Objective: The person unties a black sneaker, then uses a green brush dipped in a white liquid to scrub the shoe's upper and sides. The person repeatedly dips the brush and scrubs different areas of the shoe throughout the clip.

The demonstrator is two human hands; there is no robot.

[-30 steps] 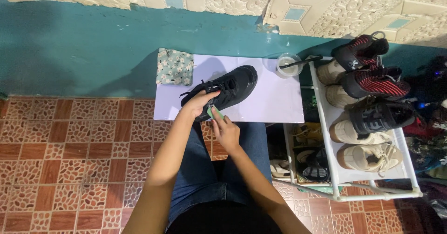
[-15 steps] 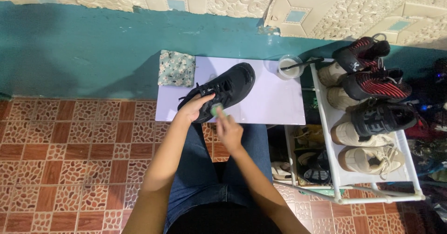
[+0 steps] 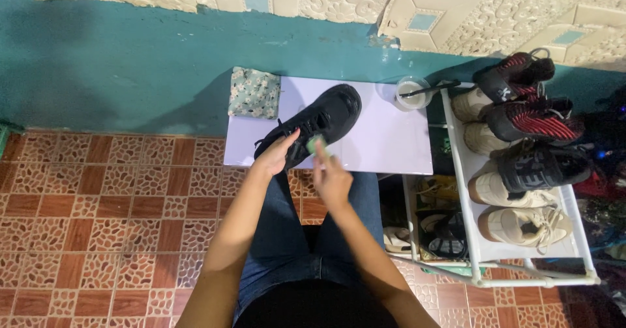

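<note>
Centrally, the pale bench [image 3: 391, 152] carries a black sneaker [image 3: 316, 124] lying diagonally, with bare room to its right. Left hand [image 3: 279, 153] grips the heel end, seemingly to steady it; right hand [image 3: 331, 177] pinches a small green sponge [image 3: 316, 144] against its side, near the bench's front edge.

Shoe [image 3: 319, 120] on table [image 3: 391, 149], cloth [image 3: 254, 93] left, cup [image 3: 412, 92] right.
</note>
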